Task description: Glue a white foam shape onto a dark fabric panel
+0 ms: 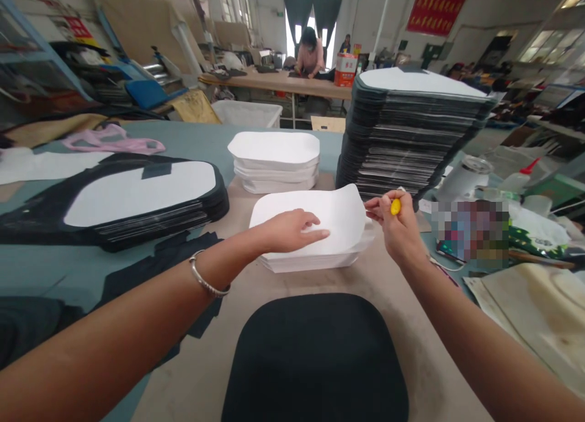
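Note:
My left hand (299, 230) lies with its fingers apart on the top sheet of a white stack (292, 208). My right hand (390, 218) is closed at the stack's right edge, with a yellow-ended tool (395, 207) in its grip; its fingertips are at the raised right corner of the top sheet. Whether they pinch the sheet is hard to tell. Nearer to me, a dark rounded panel (315, 361) lies flat on the brown board (192, 361). Behind the white stack stands another pile of white sheets (274, 150).
A tall stack of dark panels (411, 135) rises at the back right. On the left is a lower dark stack (159, 211) with a white top. A tumbler (464, 175), a phone (457, 248) and a red-tipped bottle (518, 179) are at right. A person (311, 56) works at a far table.

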A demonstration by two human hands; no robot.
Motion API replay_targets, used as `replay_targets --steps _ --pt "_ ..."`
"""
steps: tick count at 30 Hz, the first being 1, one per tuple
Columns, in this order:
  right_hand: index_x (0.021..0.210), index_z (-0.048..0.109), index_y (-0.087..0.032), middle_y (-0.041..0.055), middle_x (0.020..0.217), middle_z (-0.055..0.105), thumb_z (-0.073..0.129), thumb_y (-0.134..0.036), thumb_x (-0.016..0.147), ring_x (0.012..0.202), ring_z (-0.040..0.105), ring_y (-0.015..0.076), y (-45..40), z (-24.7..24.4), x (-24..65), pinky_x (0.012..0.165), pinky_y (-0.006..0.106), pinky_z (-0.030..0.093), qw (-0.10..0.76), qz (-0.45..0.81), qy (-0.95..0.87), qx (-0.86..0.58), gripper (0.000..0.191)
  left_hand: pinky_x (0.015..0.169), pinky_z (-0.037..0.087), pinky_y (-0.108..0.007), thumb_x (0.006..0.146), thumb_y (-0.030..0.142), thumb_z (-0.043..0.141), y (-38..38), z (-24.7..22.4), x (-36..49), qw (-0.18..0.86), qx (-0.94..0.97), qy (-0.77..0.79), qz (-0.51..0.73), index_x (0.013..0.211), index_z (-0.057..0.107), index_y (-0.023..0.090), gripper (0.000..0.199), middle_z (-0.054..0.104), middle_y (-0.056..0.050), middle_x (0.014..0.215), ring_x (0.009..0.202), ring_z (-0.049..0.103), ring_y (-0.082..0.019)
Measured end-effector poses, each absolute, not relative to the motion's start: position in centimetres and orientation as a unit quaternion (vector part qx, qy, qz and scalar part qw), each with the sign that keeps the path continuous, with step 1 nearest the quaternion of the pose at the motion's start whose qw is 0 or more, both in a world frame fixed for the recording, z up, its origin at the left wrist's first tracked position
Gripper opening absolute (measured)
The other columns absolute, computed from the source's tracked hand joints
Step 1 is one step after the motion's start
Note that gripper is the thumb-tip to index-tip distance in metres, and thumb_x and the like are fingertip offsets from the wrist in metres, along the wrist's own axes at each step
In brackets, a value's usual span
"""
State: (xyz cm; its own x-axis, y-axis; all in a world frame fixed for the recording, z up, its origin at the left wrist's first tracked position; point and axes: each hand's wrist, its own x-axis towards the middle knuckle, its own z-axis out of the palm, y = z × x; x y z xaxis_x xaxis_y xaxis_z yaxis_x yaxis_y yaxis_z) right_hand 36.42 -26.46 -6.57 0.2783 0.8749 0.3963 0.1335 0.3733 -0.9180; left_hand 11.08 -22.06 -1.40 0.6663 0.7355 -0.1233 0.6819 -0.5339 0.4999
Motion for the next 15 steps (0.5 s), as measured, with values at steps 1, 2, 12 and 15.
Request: replay_targets --steps 1,2,12,15 --pt "0.105 0.040 -0.027 0.0014 0.098 0.069 0.057 -0.058 0.097 0.097 0.072 0.0178 -26.2 -6.1 35.7 0.088 0.036 0.056 0.638 0.292 -0.539 -0.466 0.036 0.091 0.046 -0.040 0.089 0.076 0.044 -21.8 -1.0 11.4 0.314 0.846 0.426 0.069 0.108 0.072 0.019 0.067 0.072 -0.014 0.118 0.107 0.064 -0.033" --pt "0.104 0.040 -0.027 0.0016 0.098 0.069 0.057 -0.058 0.097 0.099 0.072 0.0183 -26.1 -5.7 34.8 0.090 0.036 0.056 0.634 0.294 -0.552 -0.455 0.036 0.089 0.046 -0.039 0.088 0.079 0.043 -21.6 -0.7 11.8 0.368 0.810 0.448 0.090 0.104 0.072 0.019 0.069 0.072 -0.013 0.117 0.107 0.064 -0.032" --pt "0.102 0.038 -0.027 0.0002 0.095 0.064 0.054 -0.057 0.098 0.097 0.072 0.0196 -25.9 -4.4 30.8 0.087 0.038 0.058 0.613 0.345 -0.580 -0.411 0.034 0.094 0.047 -0.044 0.071 0.027 0.077 -20.7 -1.2 12.8 0.613 0.557 0.481 0.287 0.082 0.070 0.016 0.017 0.073 -0.010 0.098 0.104 0.064 -0.028" --pt "0.102 0.037 -0.027 0.0005 0.093 0.063 0.050 -0.051 0.099 0.095 0.071 0.0198 -25.7 -5.6 31.0 0.085 0.036 0.055 0.563 0.281 -0.616 -0.474 0.027 0.094 0.050 -0.046 0.075 0.019 0.071 -21.1 -0.4 11.9 0.608 0.530 0.486 0.337 0.091 0.068 0.014 0.018 0.072 -0.012 0.101 0.106 0.063 -0.028"
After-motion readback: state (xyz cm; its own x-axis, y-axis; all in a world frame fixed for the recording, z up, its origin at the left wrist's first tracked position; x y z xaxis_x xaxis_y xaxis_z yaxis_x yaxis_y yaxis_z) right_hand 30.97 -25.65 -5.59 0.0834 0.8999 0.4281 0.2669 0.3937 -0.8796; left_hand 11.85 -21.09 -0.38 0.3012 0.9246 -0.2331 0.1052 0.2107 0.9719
